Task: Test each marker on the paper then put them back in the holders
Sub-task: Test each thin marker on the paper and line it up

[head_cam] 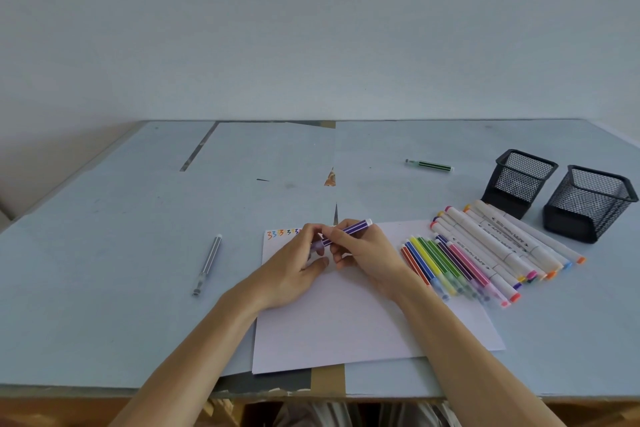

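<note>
1. Two hands meet over one white sheet of paper [346, 315]. The left hand [298, 267] and the right hand [363, 253] both grasp a single purple marker [349, 230].
2. The left hand's fingers pinch the marker's lower, clear-capped end; the right hand's fingers curl round its barrel.
3. The purple marker's long axis slants, its white end pointing up and to the right, away from the person, its capped end down and left.
4. Just right of the right hand lies a row of thin coloured markers [446, 267], roughly ten, side by side. Beyond them lies a row of thick white markers [498, 243], about seven.
5. Two black mesh holders stand farther right: the nearer holder [588, 204] and the farther holder [523, 180].
6. One grey marker [207, 263] lies well left of the left hand. One green marker [431, 165] lies beyond the right hand.
7. Small coloured marks [282, 233] sit on the paper's top left corner, beside the left fingers.
</note>
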